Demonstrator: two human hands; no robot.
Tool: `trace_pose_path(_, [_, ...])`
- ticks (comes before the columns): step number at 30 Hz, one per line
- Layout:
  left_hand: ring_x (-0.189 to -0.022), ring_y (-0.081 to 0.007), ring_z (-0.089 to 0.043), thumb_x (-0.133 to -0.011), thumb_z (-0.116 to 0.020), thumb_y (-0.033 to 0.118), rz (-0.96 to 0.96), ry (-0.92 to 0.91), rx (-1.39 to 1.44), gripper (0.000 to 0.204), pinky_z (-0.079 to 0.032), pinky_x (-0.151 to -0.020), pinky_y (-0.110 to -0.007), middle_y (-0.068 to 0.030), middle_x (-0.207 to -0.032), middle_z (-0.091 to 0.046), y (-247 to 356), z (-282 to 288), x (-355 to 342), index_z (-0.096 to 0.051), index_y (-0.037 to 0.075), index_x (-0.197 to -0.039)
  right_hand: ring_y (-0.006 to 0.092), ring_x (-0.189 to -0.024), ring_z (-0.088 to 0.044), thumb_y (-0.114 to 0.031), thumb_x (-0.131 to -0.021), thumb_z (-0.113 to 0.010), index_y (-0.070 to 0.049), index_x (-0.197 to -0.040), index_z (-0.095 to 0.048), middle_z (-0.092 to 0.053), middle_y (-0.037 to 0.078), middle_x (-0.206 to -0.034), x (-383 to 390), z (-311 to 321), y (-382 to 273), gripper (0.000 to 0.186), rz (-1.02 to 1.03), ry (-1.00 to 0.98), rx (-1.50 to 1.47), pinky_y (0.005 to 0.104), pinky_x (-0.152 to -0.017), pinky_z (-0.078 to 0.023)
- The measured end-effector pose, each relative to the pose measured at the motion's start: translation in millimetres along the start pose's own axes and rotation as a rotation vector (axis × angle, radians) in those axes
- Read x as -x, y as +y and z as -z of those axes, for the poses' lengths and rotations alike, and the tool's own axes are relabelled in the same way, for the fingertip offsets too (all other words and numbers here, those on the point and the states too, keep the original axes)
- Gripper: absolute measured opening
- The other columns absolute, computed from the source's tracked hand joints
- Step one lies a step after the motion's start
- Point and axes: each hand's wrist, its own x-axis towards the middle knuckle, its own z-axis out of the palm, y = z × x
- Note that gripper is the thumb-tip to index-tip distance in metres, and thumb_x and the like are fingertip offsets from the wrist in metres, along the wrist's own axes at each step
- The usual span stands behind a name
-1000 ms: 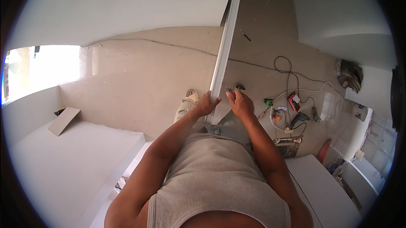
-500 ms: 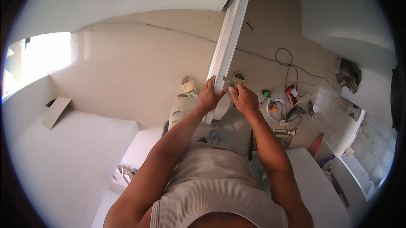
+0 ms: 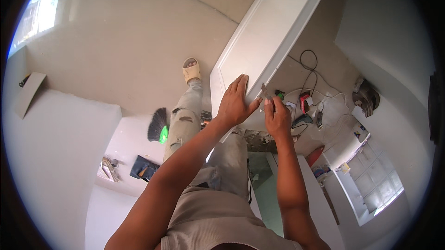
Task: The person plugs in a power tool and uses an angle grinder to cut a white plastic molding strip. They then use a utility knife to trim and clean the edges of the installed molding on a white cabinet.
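Note:
A white panelled door (image 3: 273, 20) stands on edge in front of me, its face turned to my left and its narrow grey side edge (image 3: 296, 36) to my right. My left hand (image 3: 235, 105) lies on the door's face beside that edge, fingers stretched out and thumb pointing toward the edge. Closed round a small tool with a flat metal blade, apparently a scraper (image 3: 264, 89), is my right hand (image 3: 278, 119). The blade points up alongside the door's edge; whether it touches is unclear. Most of the tool's handle is hidden in my fingers.
A drill (image 3: 302, 120), a red box (image 3: 305, 102) and looping cables (image 3: 309, 67) lie on the floor at right. A black-bristled brush head (image 3: 158, 125) is beside my left leg. A board (image 3: 31, 94) rests on the white ledge (image 3: 60, 143) at far left.
The door has gone from nearly edge-on to showing its broad face. My left foot has moved left and forward in view. The right hand keeps the scraper at the door's edge.

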Motion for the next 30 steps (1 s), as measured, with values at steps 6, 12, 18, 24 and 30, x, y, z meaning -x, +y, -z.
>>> trace_pose_path(6, [-0.137, -0.0422, -0.041, -0.079, -0.077, 0.052, -0.001, -0.009, 0.020, 0.098, -0.037, -0.113, -0.047, -0.0279, -0.148, -0.041, 5, 1, 2, -0.036, -0.006, -0.146, 0.0389, -0.068, -0.064, -0.022, -0.099, -0.057, -0.002, -0.095, -0.057, -0.063, 0.017, -0.074, 1, 3, 10, 0.020, -0.043, -0.040, -0.013, 0.0436, -0.059, -0.048])
trace_pose_path(12, [-0.133, -0.0436, -0.046, -0.075, -0.077, 0.058, -0.022, 0.047, 0.005, 0.102, -0.039, -0.111, -0.048, -0.0266, -0.146, -0.045, 10, 5, 0, -0.039, -0.005, -0.146, 0.0382, -0.067, -0.064, -0.022, -0.097, -0.060, -0.003, -0.094, -0.057, -0.062, 0.016, -0.073, -6, 10, 10, 0.020, 0.076, -0.027, 0.096, 0.0449, -0.058, -0.048])
trace_pose_path(18, [-0.127, -0.0432, -0.052, -0.079, -0.076, 0.055, -0.039, 0.074, -0.066, 0.094, -0.044, -0.106, -0.046, -0.0271, -0.143, -0.048, 14, 8, -6, -0.043, -0.007, -0.142, 0.0370, -0.067, -0.065, -0.031, -0.096, -0.062, -0.005, -0.086, -0.053, -0.063, 0.014, -0.071, -17, 17, 9, 0.029, 0.104, -0.090, 0.197, 0.0466, -0.058, -0.049])
trace_pose_path(24, [-0.124, -0.0415, -0.054, -0.083, -0.077, 0.047, -0.051, 0.098, -0.061, 0.084, -0.046, -0.103, -0.045, -0.0257, -0.136, -0.054, 17, 13, -11, -0.046, -0.008, -0.138, 0.0349, -0.068, -0.066, -0.032, -0.097, -0.061, -0.005, -0.088, -0.055, -0.064, 0.013, -0.079, -26, 12, 13, 0.029, 0.203, -0.012, 0.147, 0.0456, -0.060, -0.051])
trace_pose_path(30, [-0.129, -0.0432, -0.049, -0.081, -0.076, 0.029, -0.059, -0.012, -0.118, 0.082, -0.043, -0.107, -0.045, -0.0276, -0.141, -0.047, 18, 22, -10, -0.037, -0.009, -0.142, 0.0349, -0.071, -0.066, -0.029, -0.097, -0.061, -0.003, -0.094, -0.059, -0.065, 0.014, -0.082, -23, -4, 19, 0.026, 0.210, 0.046, -0.025, 0.0448, -0.063, -0.052])
